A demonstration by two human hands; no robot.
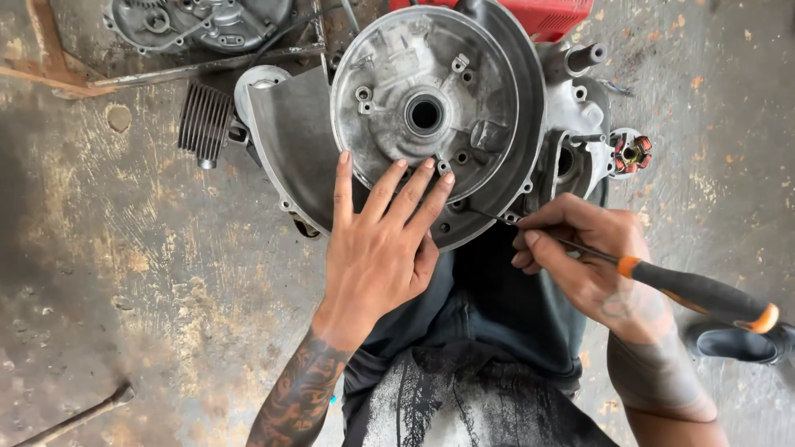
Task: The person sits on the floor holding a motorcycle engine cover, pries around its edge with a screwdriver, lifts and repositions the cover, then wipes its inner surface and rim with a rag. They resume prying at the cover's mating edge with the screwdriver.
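1. Left hand lies flat, palm down, fingers spread and straight, fingertips pressing the lower rim of the round grey cast-metal engine casing; grips nothing.
2. Right hand is curled tight around the thin steel shaft of a screwdriver with black and orange handle; handle sticks out to the right past the wrist.
3. Screwdriver tip sits at the casing's lower right edge, near a bolt hole; exact contact too small to tell.
4. Casing rests on the stained concrete floor, just in front of the person's dark-jeaned knees, centre bore facing up.
5. Grey finned metal cylinder lies left of the casing.
6. Small copper-wound stator sits right of it.
7. Second grey metal engine cover lies at top left.
8. Red box sits behind the casing.
9. Rusty metal rod at bottom left, well apart.
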